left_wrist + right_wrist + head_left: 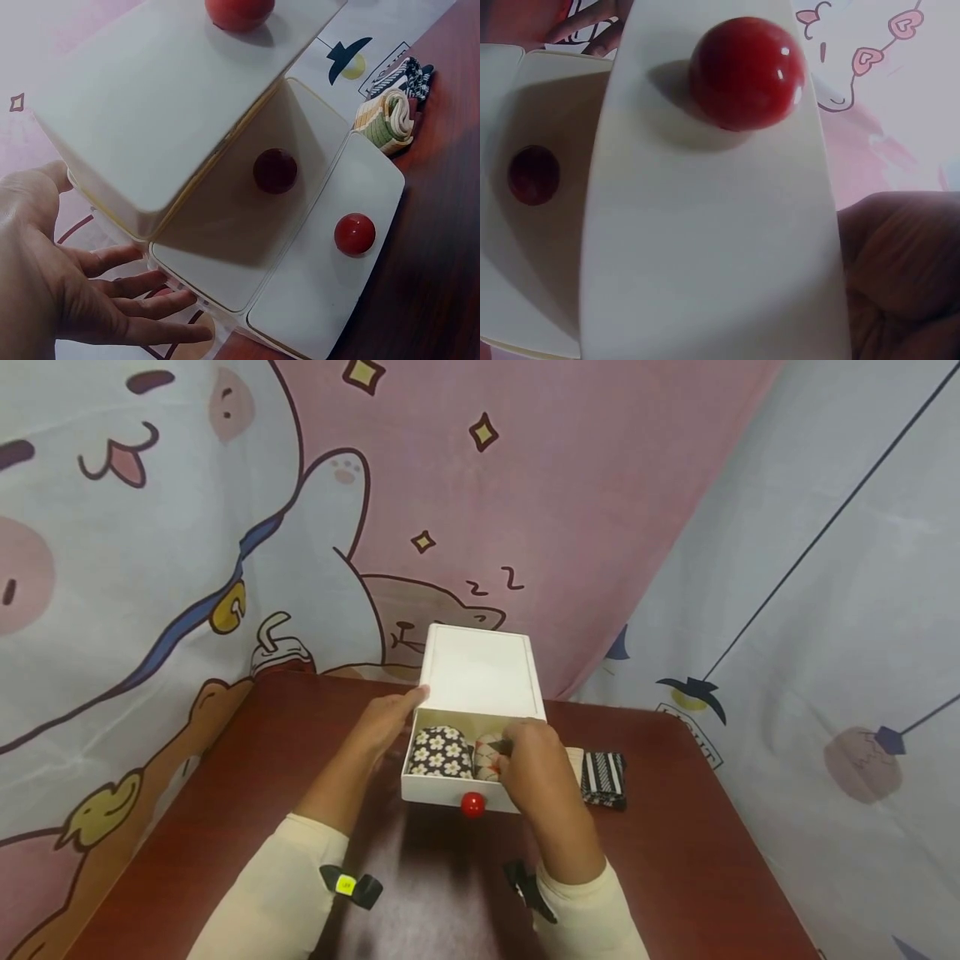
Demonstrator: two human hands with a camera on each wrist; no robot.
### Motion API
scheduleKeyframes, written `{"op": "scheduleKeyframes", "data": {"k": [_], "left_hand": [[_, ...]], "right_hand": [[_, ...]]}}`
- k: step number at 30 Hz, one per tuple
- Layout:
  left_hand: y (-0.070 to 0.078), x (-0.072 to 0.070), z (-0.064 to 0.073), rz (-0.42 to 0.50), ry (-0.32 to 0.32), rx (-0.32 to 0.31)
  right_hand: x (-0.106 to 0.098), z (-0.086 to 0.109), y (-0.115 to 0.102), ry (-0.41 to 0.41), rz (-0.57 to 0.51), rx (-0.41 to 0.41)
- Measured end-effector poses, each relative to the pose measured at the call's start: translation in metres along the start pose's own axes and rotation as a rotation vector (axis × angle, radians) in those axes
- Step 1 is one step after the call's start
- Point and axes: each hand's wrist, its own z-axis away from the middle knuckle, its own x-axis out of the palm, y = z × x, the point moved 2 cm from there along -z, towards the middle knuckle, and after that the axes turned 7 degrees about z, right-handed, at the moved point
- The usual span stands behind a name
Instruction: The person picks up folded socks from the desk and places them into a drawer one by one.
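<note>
A small white drawer cabinet (483, 668) with red knobs stands on the table, its top drawer (438, 789) pulled out. In that drawer lie a rolled dark sock with white flowers (441, 752) and, to its right, a rolled beige sock with a red pattern (487, 757). My right hand (543, 768) reaches over the drawer's right side, its curled fingers and thumb at the beige sock. The drawer front (712, 225) hides those fingertips in the right wrist view. Against the cabinet's left side rests my left hand (82, 277), fingers spread and fairly straight.
Right of the cabinet lie a folded black-and-white striped sock (604, 779) and a rolled cream, green and yellow sock (386, 121). Two lower drawers (319, 247) are closed. The reddish-brown table (675, 860) meets printed curtains (600, 468) behind.
</note>
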Motion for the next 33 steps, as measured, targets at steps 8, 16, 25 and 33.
{"op": "scheduleKeyframes", "data": {"k": [8, 16, 25, 33], "left_hand": [[0.0, 0.001, 0.001, 0.011, -0.003, 0.0], [0.0, 0.002, 0.001, 0.027, 0.007, 0.011], [-0.001, 0.003, 0.001, 0.015, 0.003, 0.003], [-0.001, 0.003, 0.0, 0.005, 0.015, 0.019]], "right_hand": [[0.003, -0.006, 0.007, -0.096, -0.025, 0.006], [-0.002, 0.01, 0.002, 0.028, -0.14, 0.0], [0.008, 0.055, -0.019, 0.507, -0.308, -0.094], [0.04, 0.081, -0.023, 0.702, -0.492, -0.082]]}}
